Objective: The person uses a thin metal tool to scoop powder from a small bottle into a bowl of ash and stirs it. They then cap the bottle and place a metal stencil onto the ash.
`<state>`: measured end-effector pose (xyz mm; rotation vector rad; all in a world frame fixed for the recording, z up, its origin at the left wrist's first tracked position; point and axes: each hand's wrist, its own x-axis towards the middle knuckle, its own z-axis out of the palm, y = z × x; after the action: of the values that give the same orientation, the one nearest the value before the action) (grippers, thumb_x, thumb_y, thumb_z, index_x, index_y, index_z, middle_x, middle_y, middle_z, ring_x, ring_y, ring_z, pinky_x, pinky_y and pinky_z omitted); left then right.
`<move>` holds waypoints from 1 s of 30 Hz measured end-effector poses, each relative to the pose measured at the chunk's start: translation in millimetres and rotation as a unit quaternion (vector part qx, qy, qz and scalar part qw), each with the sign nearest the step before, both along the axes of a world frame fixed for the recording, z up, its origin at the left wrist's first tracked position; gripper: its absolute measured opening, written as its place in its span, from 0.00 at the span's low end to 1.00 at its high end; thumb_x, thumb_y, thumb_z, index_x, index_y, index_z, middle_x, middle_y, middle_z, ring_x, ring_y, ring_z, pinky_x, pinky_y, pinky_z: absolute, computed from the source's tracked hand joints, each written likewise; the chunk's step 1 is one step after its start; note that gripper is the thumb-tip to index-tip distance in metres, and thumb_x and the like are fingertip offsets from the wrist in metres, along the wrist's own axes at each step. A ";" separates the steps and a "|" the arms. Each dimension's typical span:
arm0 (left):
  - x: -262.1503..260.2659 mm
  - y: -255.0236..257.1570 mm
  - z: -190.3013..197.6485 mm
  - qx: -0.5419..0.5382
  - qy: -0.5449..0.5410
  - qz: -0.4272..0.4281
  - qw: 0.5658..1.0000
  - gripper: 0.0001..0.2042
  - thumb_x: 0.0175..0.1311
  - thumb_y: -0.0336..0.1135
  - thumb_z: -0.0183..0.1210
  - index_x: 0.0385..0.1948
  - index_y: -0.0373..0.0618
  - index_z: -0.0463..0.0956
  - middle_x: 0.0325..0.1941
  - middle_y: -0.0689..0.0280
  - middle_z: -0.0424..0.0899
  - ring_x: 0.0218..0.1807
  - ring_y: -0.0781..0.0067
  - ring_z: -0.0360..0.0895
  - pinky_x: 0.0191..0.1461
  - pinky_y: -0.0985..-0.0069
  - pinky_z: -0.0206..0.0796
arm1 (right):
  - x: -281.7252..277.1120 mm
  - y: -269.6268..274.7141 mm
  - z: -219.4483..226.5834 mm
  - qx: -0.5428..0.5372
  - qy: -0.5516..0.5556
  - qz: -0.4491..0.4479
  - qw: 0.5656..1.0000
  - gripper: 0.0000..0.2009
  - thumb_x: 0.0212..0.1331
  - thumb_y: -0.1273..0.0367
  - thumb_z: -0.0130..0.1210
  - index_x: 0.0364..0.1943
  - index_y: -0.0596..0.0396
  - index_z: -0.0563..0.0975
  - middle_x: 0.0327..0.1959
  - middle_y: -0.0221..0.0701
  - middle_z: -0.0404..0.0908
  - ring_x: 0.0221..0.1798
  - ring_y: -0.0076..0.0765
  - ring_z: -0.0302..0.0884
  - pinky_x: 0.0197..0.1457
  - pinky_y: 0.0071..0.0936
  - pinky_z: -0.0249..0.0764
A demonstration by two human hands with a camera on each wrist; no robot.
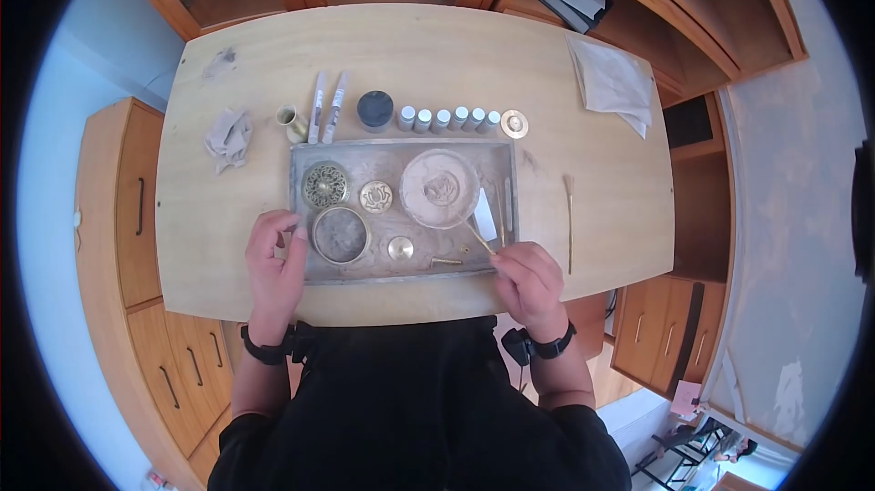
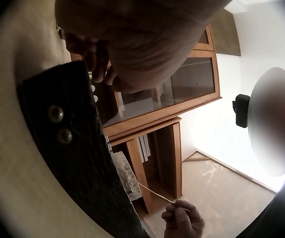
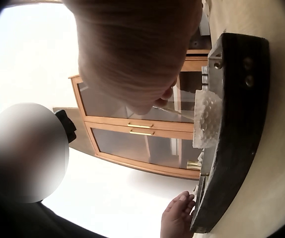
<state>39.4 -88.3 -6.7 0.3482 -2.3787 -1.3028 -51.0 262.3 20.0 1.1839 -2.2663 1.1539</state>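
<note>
A dark-rimmed rectangular tray [image 1: 410,279] lies before me on the table. My right hand [image 1: 531,283] pinches a thin brass-coloured stick [image 1: 481,239], whose far end reaches the near right rim of a whitish bowl [image 1: 412,167]. Pale powder with a sunken patch fills that bowl. At the tray's left edge, my left hand [image 1: 276,263] rests with loosely bent fingers beside a round brass burner [image 1: 316,237] of grey ash. Behind the burner lies an openwork brass lid [image 1: 325,185]. A patterned brass disc [image 1: 375,196] and a small knobbed brass lid [image 1: 400,248] lie between burner and bowl.
Right of the bowl lie a white plate [image 1: 484,215] and thin rods [image 1: 500,213]. Behind the tray stand a brass vase [image 1: 292,124], two tubes [image 1: 317,108], a dark jar [image 1: 375,110] and several silver-capped bottles [image 1: 443,119]. A slim brush [image 1: 571,227] lies right; crumpled cloth [image 1: 228,137] left.
</note>
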 end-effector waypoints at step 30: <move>2.6 -0.1 1.9 -0.007 0.006 -0.002 1.000 0.07 0.67 0.23 0.61 0.45 0.40 0.81 0.46 0.59 0.84 0.42 0.69 0.77 0.43 0.74 0.66 | -8.0 -4.3 -1.8 0.007 -0.003 0.000 1.000 0.20 0.46 0.85 0.64 0.48 0.60 0.83 0.41 0.40 0.84 0.40 0.49 0.83 0.41 0.38 0.82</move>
<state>42.0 -88.4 -4.8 0.3318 -2.3787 -1.2865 -59.0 258.0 18.2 1.1885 -2.2818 1.1445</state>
